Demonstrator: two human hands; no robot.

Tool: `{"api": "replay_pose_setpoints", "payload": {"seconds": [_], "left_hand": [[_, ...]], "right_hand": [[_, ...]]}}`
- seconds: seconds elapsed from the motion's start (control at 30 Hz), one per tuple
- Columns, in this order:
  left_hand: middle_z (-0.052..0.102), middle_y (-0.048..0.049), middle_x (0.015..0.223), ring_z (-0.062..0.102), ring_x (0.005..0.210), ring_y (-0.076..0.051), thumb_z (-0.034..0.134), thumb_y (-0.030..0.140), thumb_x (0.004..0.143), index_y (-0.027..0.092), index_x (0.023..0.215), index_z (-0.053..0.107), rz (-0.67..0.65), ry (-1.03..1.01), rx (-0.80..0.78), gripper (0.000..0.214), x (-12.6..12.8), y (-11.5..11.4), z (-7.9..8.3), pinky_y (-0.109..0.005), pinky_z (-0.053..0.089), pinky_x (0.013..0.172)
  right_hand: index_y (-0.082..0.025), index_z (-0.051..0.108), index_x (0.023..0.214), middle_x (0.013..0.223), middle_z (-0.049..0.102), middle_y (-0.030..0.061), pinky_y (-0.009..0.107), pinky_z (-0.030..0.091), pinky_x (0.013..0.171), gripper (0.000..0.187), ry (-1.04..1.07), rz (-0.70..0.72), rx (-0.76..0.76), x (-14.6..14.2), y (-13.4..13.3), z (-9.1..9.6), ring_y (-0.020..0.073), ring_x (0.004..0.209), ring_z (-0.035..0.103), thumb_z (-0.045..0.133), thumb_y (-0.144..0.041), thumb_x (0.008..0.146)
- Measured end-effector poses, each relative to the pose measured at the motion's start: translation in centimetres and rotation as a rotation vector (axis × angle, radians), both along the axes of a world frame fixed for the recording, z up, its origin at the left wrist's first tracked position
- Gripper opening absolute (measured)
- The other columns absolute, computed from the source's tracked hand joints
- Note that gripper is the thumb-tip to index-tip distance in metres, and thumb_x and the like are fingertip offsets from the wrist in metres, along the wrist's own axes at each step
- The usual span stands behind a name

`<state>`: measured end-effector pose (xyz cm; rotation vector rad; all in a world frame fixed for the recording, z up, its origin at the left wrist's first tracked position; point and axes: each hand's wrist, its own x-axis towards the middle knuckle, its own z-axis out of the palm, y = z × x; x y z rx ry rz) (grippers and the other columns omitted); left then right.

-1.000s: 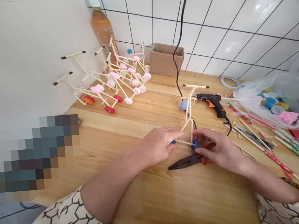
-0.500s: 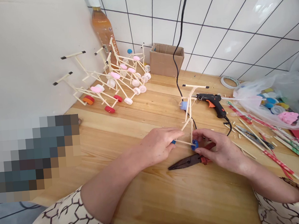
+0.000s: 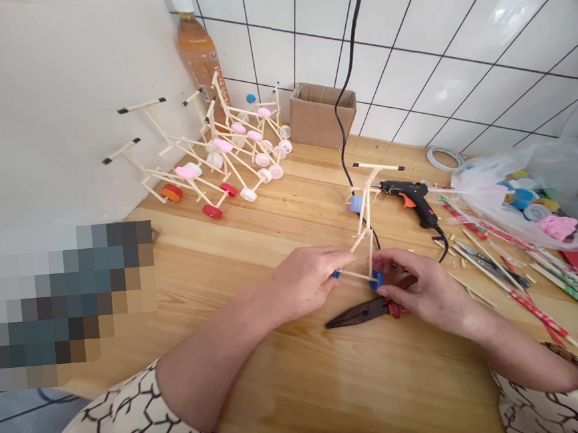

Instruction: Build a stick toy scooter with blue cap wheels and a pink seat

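A small tricycle model of wooden sticks (image 3: 368, 217) stands on the table, its dark-tipped handlebar (image 3: 378, 167) at the far end and a light blue bottle cap (image 3: 355, 203) as front wheel. My left hand (image 3: 307, 282) is closed on the left dark blue cap (image 3: 334, 274) at the near axle, fingers partly hiding it. Thumb and fingers of my right hand (image 3: 428, 292) hold the right dark blue cap (image 3: 377, 279) at the axle's other end. Pliers (image 3: 361, 313) lie just under and beside my right hand, their handles partly covered by it.
Several similar stick tricycles (image 3: 223, 145) stand at the back left before a tea bottle (image 3: 198, 50). A cardboard box (image 3: 322, 117) is by the tiled wall. A glue gun (image 3: 412, 197), tape roll (image 3: 444, 159), scissors (image 3: 493, 267), loose sticks and a bag of caps (image 3: 542, 196) lie right.
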<state>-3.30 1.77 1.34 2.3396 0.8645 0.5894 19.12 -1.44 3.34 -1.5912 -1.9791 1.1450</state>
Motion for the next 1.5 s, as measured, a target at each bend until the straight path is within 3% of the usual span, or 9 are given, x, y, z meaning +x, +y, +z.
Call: {"api": "replay_pose_setpoints", "payload": {"seconds": [0.93,1.5], "left_hand": [[0.065,-0.0060,0.109,0.062,0.098,-0.019,0.055,0.009,0.078,0.020,0.109,0.059,-0.008,-0.002,0.004,0.033,-0.03,-0.10,0.37,-0.027,0.048,0.082],[0.064,-0.0066,0.110,0.061,0.099,-0.020,0.054,0.010,0.078,0.020,0.111,0.058,-0.003,0.007,0.006,0.034,-0.03,-0.11,0.42,-0.028,0.048,0.083]], "right_hand": [[-0.019,0.053,0.105,0.090,0.060,0.0056,0.026,0.055,0.051,0.030,0.001,0.006,-0.017,-0.13,-0.15,0.37,0.0132,0.061,0.061,0.057,-0.024,0.076],[-0.022,0.054,0.109,0.097,0.061,0.0061,0.030,0.059,0.061,0.034,-0.012,0.024,0.049,0.24,-0.09,0.16,0.0203,0.086,0.064,0.059,-0.023,0.075]]}}
